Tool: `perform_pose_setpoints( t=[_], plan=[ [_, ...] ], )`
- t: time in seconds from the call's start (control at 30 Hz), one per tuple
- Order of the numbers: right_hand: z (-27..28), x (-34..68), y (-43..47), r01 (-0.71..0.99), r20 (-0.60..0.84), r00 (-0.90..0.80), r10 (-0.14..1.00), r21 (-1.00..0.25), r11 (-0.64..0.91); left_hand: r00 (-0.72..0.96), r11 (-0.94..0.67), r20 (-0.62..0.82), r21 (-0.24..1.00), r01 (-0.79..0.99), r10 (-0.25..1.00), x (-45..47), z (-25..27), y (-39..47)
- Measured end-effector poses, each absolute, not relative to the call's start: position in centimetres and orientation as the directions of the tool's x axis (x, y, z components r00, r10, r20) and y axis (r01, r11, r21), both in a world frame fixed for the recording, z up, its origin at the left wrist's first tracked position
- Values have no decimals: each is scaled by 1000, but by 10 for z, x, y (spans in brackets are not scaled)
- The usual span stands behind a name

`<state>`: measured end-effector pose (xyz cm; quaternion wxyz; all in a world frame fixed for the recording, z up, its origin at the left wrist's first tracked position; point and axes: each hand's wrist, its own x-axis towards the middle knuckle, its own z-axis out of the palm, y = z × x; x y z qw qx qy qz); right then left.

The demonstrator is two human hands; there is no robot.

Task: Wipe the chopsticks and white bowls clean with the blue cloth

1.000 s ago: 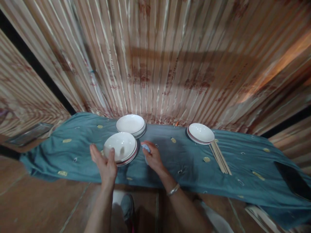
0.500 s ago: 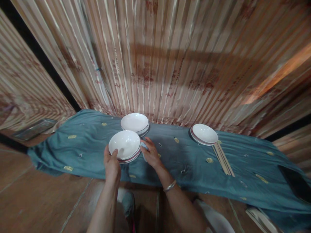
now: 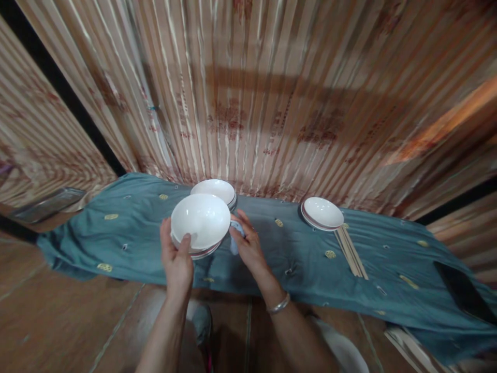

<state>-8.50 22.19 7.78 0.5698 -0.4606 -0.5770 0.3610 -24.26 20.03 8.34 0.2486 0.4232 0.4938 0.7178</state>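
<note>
In my left hand [image 3: 176, 259] is a white shallow bowl [image 3: 202, 220], thumb over its inner edge and fingers behind its left side. It is raised above a stack of similar bowls [image 3: 205, 253], whose dark-red rims show just under it. My right hand [image 3: 246, 241] pinches a light-blue cloth [image 3: 235, 238] at the bowl's right edge; whether the fingers also grip the bowl is hard to see. Just behind, another stack of white bowls [image 3: 215, 189] is partly covered by the raised one.
A blue-green patterned cloth [image 3: 272, 269] covers the long table. Farther right are a third stack of bowls [image 3: 323, 212], several chopsticks [image 3: 351, 252] and a dark flat object [image 3: 464, 292]. A striped curtain [image 3: 248, 103] hangs behind. A glassy tray [image 3: 48, 203] lies at far left.
The top bowl has come up off the front stack in my left hand. My right hand, with the cloth, has shifted slightly right and up along its edge.
</note>
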Motion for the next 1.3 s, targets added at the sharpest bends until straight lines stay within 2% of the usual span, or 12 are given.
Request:
perform_pose_setpoints(
  t=[0.2, 0.3, 0.4, 0.5, 0.57, 0.63, 0.73, 0.87, 0.97, 1.07, 1.2, 1.3],
  plan=[
    [96, -36, 192, -32, 272, 189, 943, -959, 283, -421, -386, 300, 913, -135, 856, -179, 117, 178],
    [86, -8, 181, -45, 229, 261, 938, -968, 248, -264, -189, 95, 914, -359, 960, -150, 117, 170],
    [68, 21, 174, -17, 190, 305, 933, -979, 205, -117, -11, -51, 879, -477, 992, -129, 105, 172],
    [53, 51, 167, 95, 167, 337, 927, -985, 143, -37, 118, -158, 854, -507, 987, -113, 87, 178],
    [51, 70, 163, 212, 223, 433, 873, -967, 142, 20, 195, -213, 851, -487, 977, -101, 73, 180],
    [54, 85, 160, 336, 301, 452, 840, -929, 153, 83, 256, -245, 860, -441, 966, -89, 61, 179],
    [63, 93, 161, 494, 385, 389, 837, -854, 163, 168, 313, -268, 867, -388, 949, -72, 49, 176],
    [61, 92, 167, 647, 361, 190, 913, -745, 160, 195, 322, -270, 887, -331, 943, -62, 45, 175],
    [54, 95, 167, 699, 363, 153, 919, -697, 159, 213, 321, -266, 902, -290, 940, -61, 45, 179],
    [51, 101, 162, 715, 429, 144, 892, -668, 206, 218, 312, -264, 923, -227, 940, -61, 43, 182],
    [52, 102, 158, 737, 438, 11, 899, -611, 289, 191, 307, -269, 927, -217, 944, -59, 38, 185],
    [51, 97, 159, 806, 390, -98, 916, -509, 303, 185, 334, -292, 905, -263, 938, -57, 37, 187]
  ],
)
